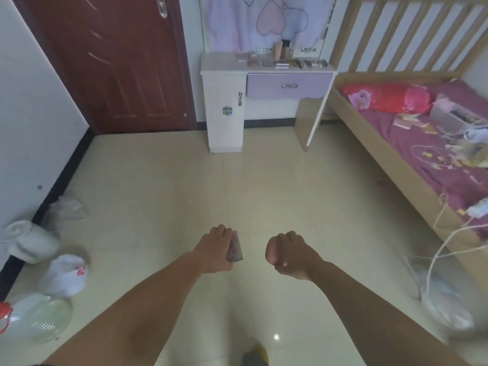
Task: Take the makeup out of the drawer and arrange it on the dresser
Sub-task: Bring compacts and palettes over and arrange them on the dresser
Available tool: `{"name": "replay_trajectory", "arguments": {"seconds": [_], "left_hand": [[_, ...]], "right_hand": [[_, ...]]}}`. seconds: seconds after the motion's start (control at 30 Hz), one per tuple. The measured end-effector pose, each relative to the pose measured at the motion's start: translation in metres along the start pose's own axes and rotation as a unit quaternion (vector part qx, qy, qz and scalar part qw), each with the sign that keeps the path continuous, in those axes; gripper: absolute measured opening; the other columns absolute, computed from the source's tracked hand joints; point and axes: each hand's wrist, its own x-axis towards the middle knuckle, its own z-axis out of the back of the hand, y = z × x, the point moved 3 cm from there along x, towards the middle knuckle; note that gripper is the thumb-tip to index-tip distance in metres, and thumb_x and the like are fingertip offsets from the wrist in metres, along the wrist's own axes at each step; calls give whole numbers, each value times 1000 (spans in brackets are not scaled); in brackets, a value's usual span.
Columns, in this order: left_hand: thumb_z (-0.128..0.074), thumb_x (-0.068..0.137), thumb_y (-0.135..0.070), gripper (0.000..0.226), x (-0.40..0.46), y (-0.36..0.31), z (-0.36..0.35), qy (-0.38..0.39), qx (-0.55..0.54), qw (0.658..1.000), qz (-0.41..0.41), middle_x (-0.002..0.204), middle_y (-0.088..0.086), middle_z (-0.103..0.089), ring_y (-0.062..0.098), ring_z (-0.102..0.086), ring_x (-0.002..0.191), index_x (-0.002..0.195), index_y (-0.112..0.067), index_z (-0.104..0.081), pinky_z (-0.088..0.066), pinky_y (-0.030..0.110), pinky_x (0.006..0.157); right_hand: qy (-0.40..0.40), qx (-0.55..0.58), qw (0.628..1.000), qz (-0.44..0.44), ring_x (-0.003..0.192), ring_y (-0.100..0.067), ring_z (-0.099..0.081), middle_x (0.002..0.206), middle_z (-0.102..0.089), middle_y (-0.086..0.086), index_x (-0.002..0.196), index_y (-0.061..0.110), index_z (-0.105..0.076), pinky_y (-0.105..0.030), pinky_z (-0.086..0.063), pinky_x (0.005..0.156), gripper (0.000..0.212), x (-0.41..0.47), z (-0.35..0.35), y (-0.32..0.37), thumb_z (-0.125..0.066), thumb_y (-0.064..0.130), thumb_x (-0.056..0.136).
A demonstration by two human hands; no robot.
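Your left hand [215, 249] grips a small pinkish packet [235, 250]; right hand [290, 253] curled, seemingly empty. Bench [220, 62] lies straight ahead, well apart, favouring neither hand.

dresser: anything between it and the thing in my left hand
Nothing visible. Bare floor runs from the left hand, which holds a small flat item, to the dresser. The bags lie off to the left, the bed to the right.

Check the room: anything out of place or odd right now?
Yes. The left hand grips a small pinkish item far from the dresser, whose drawer is closed. A white cable dangles off the bed.
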Motion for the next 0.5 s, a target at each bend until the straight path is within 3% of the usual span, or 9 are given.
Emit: {"name": "replay_trajectory", "arguments": {"seconds": [0.3,0.5], "left_hand": [[-63,75,-36,58,173,84,67,-22,-24,999,26,121,3,-42,21,-42,112,123,-15,-40,-43,32,92],[-63,74,-35,57,300,176,125,-22,-17,999,28,121,4,-42,22,-42,112,123,-15,-41,-42,34,93]], "right_hand": [[6,-60,996,66,122,-24,-38,133,-35,-5,136,16,-31,-37,-48,87,71,212,93,0,-66,37,78],[-12,-36,998,46,125,-23,-36,136,-34,-3,137,17,-30,-38,-48,90,73,362,156,16,-67,38,78]]}}
